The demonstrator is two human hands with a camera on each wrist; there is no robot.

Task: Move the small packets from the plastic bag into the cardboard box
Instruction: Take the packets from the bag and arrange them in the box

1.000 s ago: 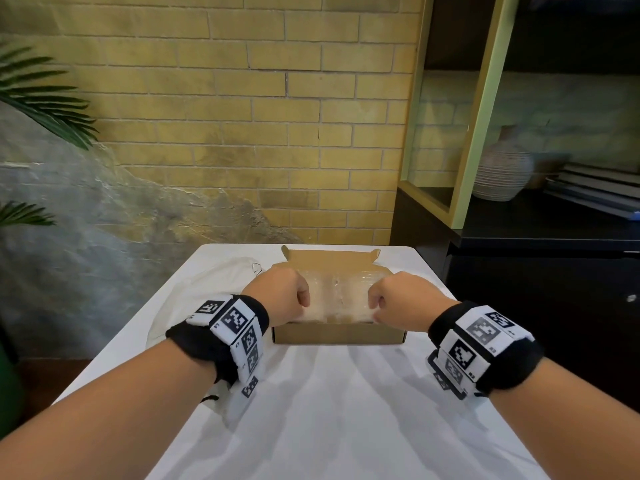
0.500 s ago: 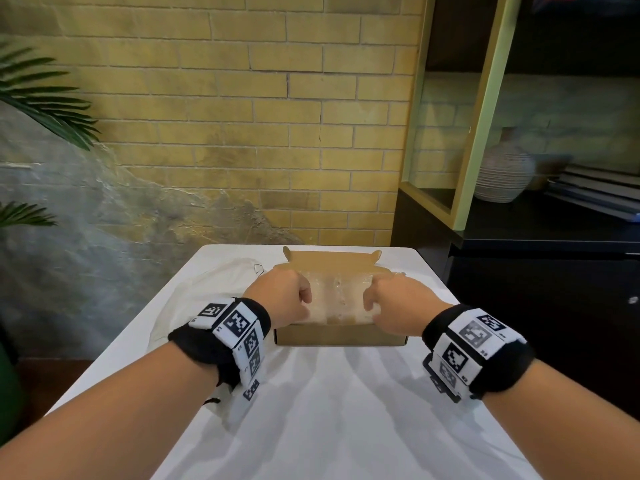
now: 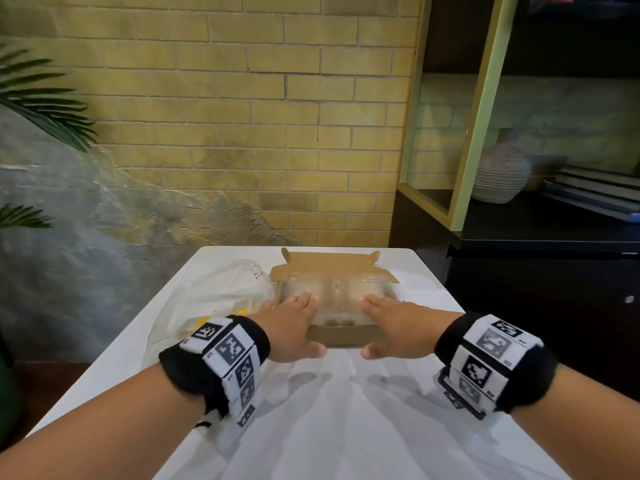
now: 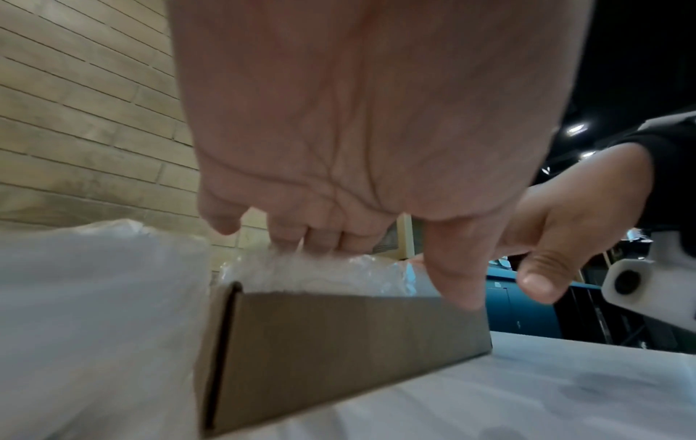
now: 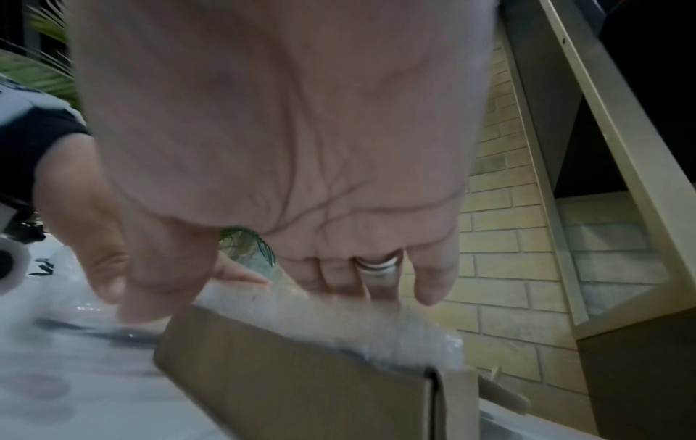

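Note:
An open cardboard box (image 3: 343, 336) sits mid-table, filled with clear plastic packets (image 3: 339, 296). My left hand (image 3: 298, 323) lies flat on the left packets with straight fingers, its thumb down by the box's front wall. My right hand (image 3: 388, 323) mirrors it on the right packets. The left wrist view shows the fingers (image 4: 320, 238) pressing the packets (image 4: 320, 274) above the box wall (image 4: 339, 342). In the right wrist view, the ringed fingers (image 5: 376, 268) rest on the packets (image 5: 339, 321) over the box (image 5: 301, 372). A crumpled white plastic bag (image 3: 214, 299) lies left of the box, touching it.
The white table (image 3: 329, 427) ends close behind the box at a brick wall (image 3: 242, 133). A dark cabinet with a green-framed shelf (image 3: 478, 116) holding a vase (image 3: 500, 174) stands at the right. Palm leaves (image 3: 41, 102) hang at the left.
Both hands were curled and gripping the packets over the box; now they are flat, pressing the packets down inside it. The plastic bag now shows left of the box.

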